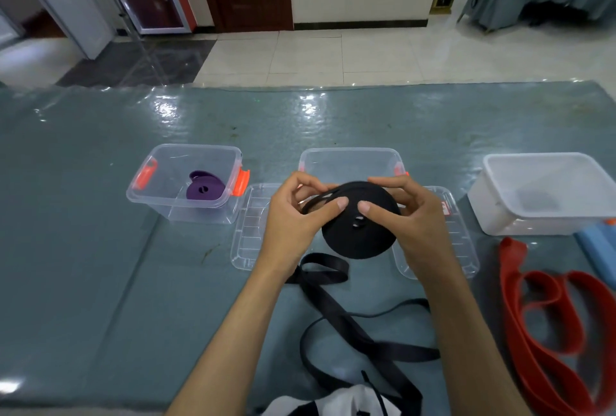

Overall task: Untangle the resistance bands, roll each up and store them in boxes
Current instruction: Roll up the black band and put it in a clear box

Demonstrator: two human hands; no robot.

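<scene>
Between the hands, the black band roll (361, 220) is held above the table (100, 265): left hand (296, 212) and right hand (405, 212) both grip it, fingers curled on the rim, thumbs pressing its face. Step looks like rolling, mid-way; loose black tail (336, 312) trails below the wrists. Next likely: keep winding, then drop into the clear box (351, 162) just beyond the fingers. Purple roll (204, 190) sits boxed far left of left hand. Red band (546, 325) lies right of right forearm, untouched. Lids flank both hands; open room left.
</scene>
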